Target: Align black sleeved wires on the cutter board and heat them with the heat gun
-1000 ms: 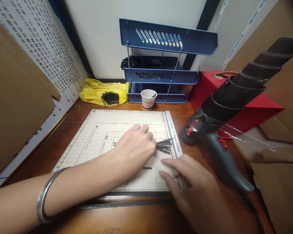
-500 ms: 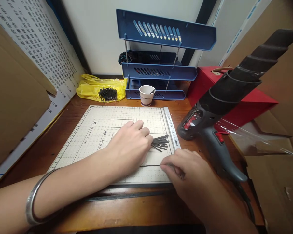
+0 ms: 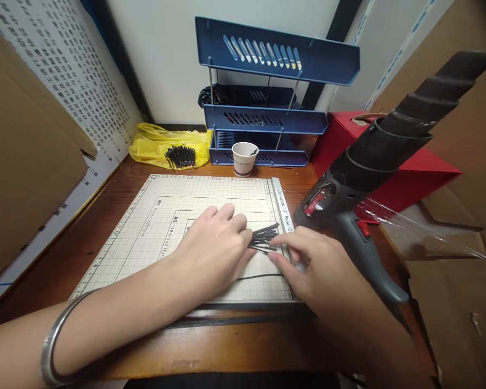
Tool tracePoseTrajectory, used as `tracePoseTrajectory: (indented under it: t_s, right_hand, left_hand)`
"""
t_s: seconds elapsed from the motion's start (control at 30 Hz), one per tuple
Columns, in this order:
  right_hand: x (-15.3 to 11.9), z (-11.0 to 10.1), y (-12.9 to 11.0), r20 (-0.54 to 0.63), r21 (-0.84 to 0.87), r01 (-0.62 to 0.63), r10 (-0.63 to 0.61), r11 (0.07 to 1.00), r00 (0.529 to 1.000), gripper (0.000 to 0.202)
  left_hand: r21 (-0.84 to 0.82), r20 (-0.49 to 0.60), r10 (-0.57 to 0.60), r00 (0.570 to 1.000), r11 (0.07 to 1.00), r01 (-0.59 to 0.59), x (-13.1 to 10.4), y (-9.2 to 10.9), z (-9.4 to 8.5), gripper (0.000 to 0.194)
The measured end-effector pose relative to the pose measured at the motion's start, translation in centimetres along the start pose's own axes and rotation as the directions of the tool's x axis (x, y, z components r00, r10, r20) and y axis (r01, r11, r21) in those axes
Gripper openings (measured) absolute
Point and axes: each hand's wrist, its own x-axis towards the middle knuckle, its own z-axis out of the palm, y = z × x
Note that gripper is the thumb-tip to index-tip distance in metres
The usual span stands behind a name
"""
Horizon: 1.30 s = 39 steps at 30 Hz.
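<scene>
My left hand (image 3: 221, 243) is closed round a bundle of thin black strips (image 3: 263, 236) over the paper cutter board (image 3: 210, 189). The strips' free ends fan out to the right of its fingers. At those ends is my right hand (image 3: 308, 254), its thumb and forefinger a little apart on either side of the lowest strips. Nothing held in it can be made out. A single black strip (image 3: 259, 276) lies on the board below the bundle, its right end near my right hand.
A heat gun (image 3: 348, 178) stands at the right before a red box (image 3: 421, 173). Behind the board are a paper cup (image 3: 244, 162), a blue tray rack (image 3: 267, 119) and a yellow bag (image 3: 146, 148) with black pieces (image 3: 180, 156) on it. Cardboard (image 3: 24, 124) rises at the left.
My right hand has let go of the single strip and moved up to the bundle's free ends, with thumb and forefinger now apart. My left hand stays round the bundle.
</scene>
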Motion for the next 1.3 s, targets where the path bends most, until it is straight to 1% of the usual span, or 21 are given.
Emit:
tracePoseTrajectory:
  t_s: [0.1,0.2,0.33,0.4,0.53,0.67,0.77,0.87,0.97,1.1,1.2,1.3]
  right_hand:
    - [-0.1,0.3,0.3,0.042,0.009,-0.011,0.01,1.0,0.999,0.016]
    - [-0.1,0.3,0.6,0.026,-0.006,-0.025,0.025,1.0,0.999,0.016]
    - [-0.2,0.1,0.5,0.003,0.001,-0.032,0.032,0.999,0.999,0.012]
    - [-0.1,0.1,0.4,0.012,0.012,-0.05,0.05,0.999,0.999,0.012]
    - [0.0,0.0,0.5,0.033,0.002,-0.089,0.089,0.996,0.995,0.014]
    - [0.2,0.1,0.8,-0.002,0.014,-0.079,0.079,0.997,0.997,0.01]
    - [0.1,0.2,1.0,-0.018,0.013,-0.067,0.067,0.998,0.998,0.01]
    - [0.1,0.1,1.1,-0.026,0.005,-0.073,0.073,0.997,0.997,0.011]
    - [0.4,-0.1,0.8,-0.005,0.011,-0.091,0.091,0.996,0.996,0.014]
    - [0.7,-0.4,0.6,0.029,0.029,-0.086,0.085,0.996,0.996,0.015]
    - [0.6,-0.6,0.8,-0.005,0.02,-0.086,0.086,0.996,0.996,0.013]
    - [0.3,-0.7,1.2,-0.024,0.002,-0.097,0.097,0.995,0.995,0.014]
  left_hand:
    - [-0.025,-0.009,-0.007,1.0,1.0,0.007,-0.2,-0.1,0.1,0.028]
    - [-0.084,-0.025,-0.02,0.999,0.996,0.018,-0.6,-0.3,0.1,0.033]
    - [-0.186,-0.056,-0.068,0.996,0.981,0.056,-0.4,-0.6,0.2,0.029]
    - [-0.211,-0.049,-0.072,0.996,0.976,0.06,0.0,-0.9,0.3,0.025]
    - [-0.23,-0.012,-0.059,0.998,0.972,0.055,1.2,-0.8,0.3,0.023]
    - [-0.227,-0.006,-0.038,0.999,0.973,0.036,1.8,-0.1,0.1,0.021]
    - [-0.245,-0.016,-0.03,0.999,0.969,0.025,1.8,0.4,0.1,0.021]
    - [-0.267,-0.042,-0.054,0.998,0.963,0.041,1.5,0.3,0.2,0.021]
    - [-0.28,-0.032,-0.076,0.997,0.958,0.064,1.3,-0.1,0.3,0.019]
    - [-0.314,-0.011,-0.072,0.997,0.947,0.065,1.6,-0.3,0.5,0.016]
    - [-0.317,-0.003,-0.066,0.998,0.946,0.062,1.9,-0.1,0.6,0.015]
    - [-0.332,-0.024,-0.082,0.996,0.941,0.07,1.8,0.3,0.6,0.015]
